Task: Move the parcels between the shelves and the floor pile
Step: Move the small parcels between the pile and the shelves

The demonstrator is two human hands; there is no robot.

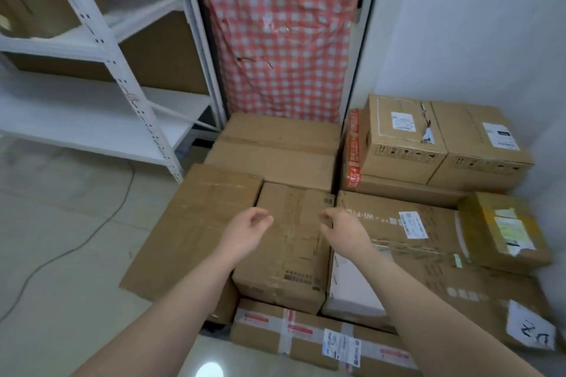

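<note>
White metal shelves [101, 49] fill the left side, with one brown box [30, 0] on an upper level. Beside them, a red-and-white checked cloth [281, 34] hangs at the back. Below it, the pile of parcels [275, 150] sits on the floor [61, 193], reaching to the right wall. In the pile, a flat box [190, 223] lies on the left, a long box [382, 229] on the right, and a middle box [284, 272] sits between them. A taped box [306, 330] lies nearest. Two labelled boxes [404, 144] are stacked at the back right. The left hand [248, 229] and right hand [343, 226] hover over the middle box, fingers loosely curled and gripping nothing. A thin cable [122, 205] trails across the floor.
</note>
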